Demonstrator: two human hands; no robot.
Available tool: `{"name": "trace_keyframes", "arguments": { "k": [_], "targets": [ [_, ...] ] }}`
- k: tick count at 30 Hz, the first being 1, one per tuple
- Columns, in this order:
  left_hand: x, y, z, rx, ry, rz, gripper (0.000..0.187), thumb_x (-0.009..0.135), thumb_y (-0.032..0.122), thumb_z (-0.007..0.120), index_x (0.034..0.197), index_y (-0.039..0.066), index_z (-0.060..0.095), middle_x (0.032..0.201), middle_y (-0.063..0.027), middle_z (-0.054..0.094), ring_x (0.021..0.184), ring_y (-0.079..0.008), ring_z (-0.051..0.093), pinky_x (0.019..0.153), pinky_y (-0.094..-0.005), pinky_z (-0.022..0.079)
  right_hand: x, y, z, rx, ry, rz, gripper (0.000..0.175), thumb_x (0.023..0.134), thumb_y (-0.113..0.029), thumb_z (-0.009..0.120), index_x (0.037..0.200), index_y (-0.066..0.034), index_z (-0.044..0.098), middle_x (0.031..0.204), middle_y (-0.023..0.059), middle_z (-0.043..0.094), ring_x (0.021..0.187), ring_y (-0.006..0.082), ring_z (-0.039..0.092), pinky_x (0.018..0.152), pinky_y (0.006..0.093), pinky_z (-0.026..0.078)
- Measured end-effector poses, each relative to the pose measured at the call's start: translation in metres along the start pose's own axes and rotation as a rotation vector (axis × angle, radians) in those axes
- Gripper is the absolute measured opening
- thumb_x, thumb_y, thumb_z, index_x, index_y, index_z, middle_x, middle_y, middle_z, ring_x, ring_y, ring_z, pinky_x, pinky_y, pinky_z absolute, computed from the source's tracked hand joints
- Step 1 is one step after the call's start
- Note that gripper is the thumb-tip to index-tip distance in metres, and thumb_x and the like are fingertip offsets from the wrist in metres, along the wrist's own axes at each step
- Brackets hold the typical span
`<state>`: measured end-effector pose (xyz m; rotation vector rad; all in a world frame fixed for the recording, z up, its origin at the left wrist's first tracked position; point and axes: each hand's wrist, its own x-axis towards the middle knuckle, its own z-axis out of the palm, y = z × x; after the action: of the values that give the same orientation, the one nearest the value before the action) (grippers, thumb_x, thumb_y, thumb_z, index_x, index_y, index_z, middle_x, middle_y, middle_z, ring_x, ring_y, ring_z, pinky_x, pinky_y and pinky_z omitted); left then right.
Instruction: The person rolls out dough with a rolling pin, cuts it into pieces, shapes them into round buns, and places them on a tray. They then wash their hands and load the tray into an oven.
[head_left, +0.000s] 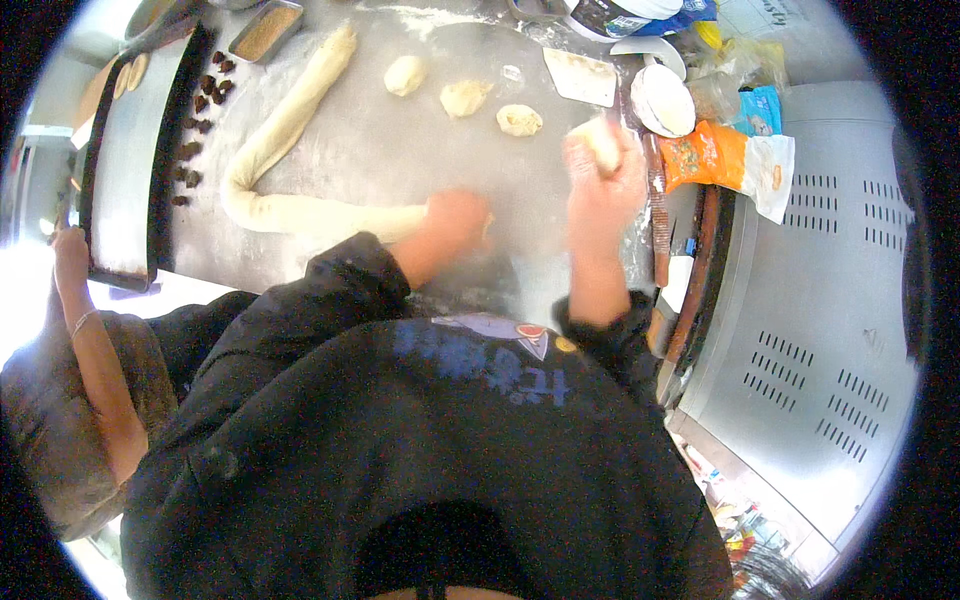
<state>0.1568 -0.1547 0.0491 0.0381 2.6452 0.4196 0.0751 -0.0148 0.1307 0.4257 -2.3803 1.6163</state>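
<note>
A long rope of pale dough lies bent in a V on the floured metal worktop. My left hand is closed around its near right end, with a bit of dough showing past the fingers. Raised near the right side of the worktop, my right hand is blurred and holds a small dough piece in its curled fingers. Beyond my hands sit a dough piece at the left, another dough piece in the middle and a third dough piece nearest my right hand.
Dark clumps lie beside a black-rimmed baking tray at left, below a metal tin of crumbs. At right are a dough scraper, a white bowl, an orange packet and a ridged brown stick. Another person's arm is at far left.
</note>
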Motion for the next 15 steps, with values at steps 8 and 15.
{"name": "trace_keyframes", "arguments": {
  "k": [8, 15],
  "targets": [
    [-0.088, -0.087, -0.008, 0.064, 0.248, -0.041, 0.112, 0.045, 0.031, 0.089, 0.140, 0.013, 0.033, 0.131, -0.0109, 0.045, 0.128, -0.0326, 0.037, 0.107, -0.0589, 0.025, -0.032, 0.060, 0.031, -0.526, -0.414, -0.492, 0.058, 0.071, -0.035, 0.073, 0.123, -0.0141, 0.058, 0.139, 0.0148, 0.042, 0.133, 0.0412, 0.029, 0.106, 0.0561, 0.025],
    [-0.149, -0.212, -0.001, 0.085, 0.474, -0.144, 0.081, 0.051, 0.034, 0.085, 0.121, 0.010, 0.052, 0.115, -0.0097, 0.053, 0.114, -0.0303, 0.048, 0.099, -0.0464, 0.037, -0.106, 0.036, 0.101, -0.499, -0.968, -0.363, 0.065, 0.072, -0.024, 0.072, 0.132, -0.0154, 0.050, 0.126, 0.0135, 0.051, 0.117, 0.0365, 0.045, 0.094, 0.0534, 0.039]
  ]
}}
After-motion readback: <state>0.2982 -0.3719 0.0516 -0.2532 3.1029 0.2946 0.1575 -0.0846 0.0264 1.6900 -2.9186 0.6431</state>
